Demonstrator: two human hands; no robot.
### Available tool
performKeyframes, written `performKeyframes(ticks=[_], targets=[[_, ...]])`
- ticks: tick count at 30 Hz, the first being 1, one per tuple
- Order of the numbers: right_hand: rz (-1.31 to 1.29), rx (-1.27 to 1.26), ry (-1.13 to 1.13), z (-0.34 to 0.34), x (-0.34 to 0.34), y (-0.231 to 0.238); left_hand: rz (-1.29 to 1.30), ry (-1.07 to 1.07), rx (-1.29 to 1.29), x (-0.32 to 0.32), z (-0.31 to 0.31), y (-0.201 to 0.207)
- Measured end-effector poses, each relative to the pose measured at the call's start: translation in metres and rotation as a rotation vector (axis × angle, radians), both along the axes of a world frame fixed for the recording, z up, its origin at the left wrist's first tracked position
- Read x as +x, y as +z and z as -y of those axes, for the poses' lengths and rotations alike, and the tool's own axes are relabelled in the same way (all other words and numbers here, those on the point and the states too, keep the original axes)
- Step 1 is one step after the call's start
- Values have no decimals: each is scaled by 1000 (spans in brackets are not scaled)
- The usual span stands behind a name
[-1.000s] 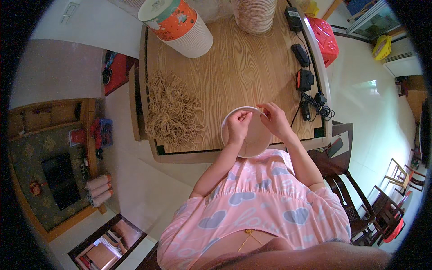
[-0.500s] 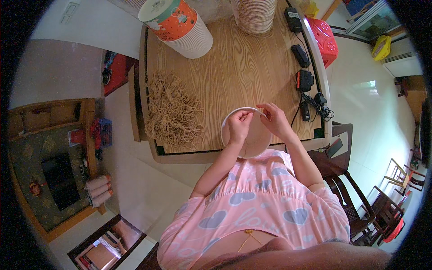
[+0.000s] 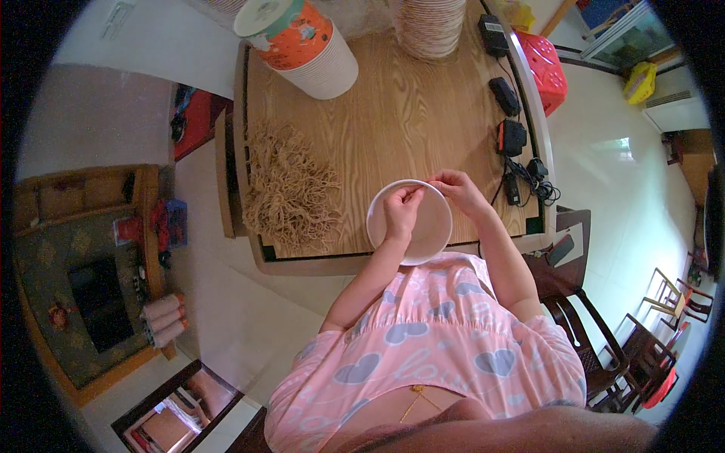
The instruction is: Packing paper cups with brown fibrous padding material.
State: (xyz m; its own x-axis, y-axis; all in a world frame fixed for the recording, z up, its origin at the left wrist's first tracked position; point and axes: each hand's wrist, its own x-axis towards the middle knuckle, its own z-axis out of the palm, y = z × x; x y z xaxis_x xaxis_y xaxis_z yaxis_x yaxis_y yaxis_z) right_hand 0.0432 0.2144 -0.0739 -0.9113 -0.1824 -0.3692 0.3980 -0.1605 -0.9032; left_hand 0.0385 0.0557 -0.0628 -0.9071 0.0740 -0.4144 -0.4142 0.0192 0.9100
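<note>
A round white paper tub (image 3: 430, 238) leans at the table's near edge, against my clothes, its open mouth facing up toward me. My left hand (image 3: 401, 214) reaches into the mouth, its fingers pinched together close to the inner far wall. Just outside the far right rim is my right hand (image 3: 458, 191), thumb and fingertips drawn together at the rim. Whatever the fingertips pinch is too small to make out. A loose heap of brown twine pieces (image 3: 291, 189) lies on the table to the left of the tub.
A stack of white paper tubs (image 3: 321, 68) with an orange printed one on top stands at the far left of the wooden table (image 3: 400, 121). Another tall stack (image 3: 429, 29) is at the far middle. Black adapters and cables (image 3: 512, 137) line the right edge, beyond which sits a red stool (image 3: 541, 68).
The tub has shifted slightly left. My right hand's fingers have closed in at the rim, nearer the left hand. A thin strand seen inside the tub earlier no longer shows.
</note>
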Motion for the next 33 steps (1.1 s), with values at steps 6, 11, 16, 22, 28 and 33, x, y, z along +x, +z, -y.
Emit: performKeyframes(ticks=[6, 11, 16, 22, 28, 33], targets=[[-114, 120, -14, 5, 1, -4, -59, -7, -9, 1, 2, -9], [-160, 106, -142, 7, 2, -8, -30, -91, -104, 0, 7, 1], [-151, 117, -176, 8, 2, 2, -21, -61, -72, -2, 11, -16], [-514, 562, -28, 7, 15, 79, 120, -36, 105, 1, 20, 32], [-588, 571, 36, 16, 20, 78, 266, -104, 254, 4, 24, 46], [-614, 612, 54, 14, 22, 79, 281, -119, 272, 6, 28, 47]])
